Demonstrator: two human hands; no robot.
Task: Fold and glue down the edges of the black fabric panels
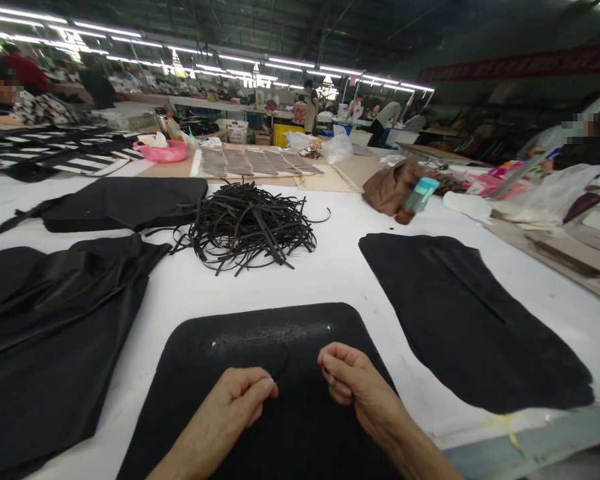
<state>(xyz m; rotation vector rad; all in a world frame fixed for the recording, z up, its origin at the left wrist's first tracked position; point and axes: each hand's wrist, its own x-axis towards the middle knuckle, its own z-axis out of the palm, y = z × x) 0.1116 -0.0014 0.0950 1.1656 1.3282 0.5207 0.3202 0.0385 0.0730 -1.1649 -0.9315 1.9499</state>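
- Pinching thin black strip (285,360) with left hand (240,399)
- Bunching right hand's (354,379) fingertips together, contents unclear
- Seemingly readying strip above black panel (300,433) toward worktop's (330,267) near edge, next needing steady alignment

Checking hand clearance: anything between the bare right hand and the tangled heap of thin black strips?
Nothing visible stands between the right hand and the heap of thin black strips. Just the far part of the flat, round-cornered black panel and some white tabletop lie between.
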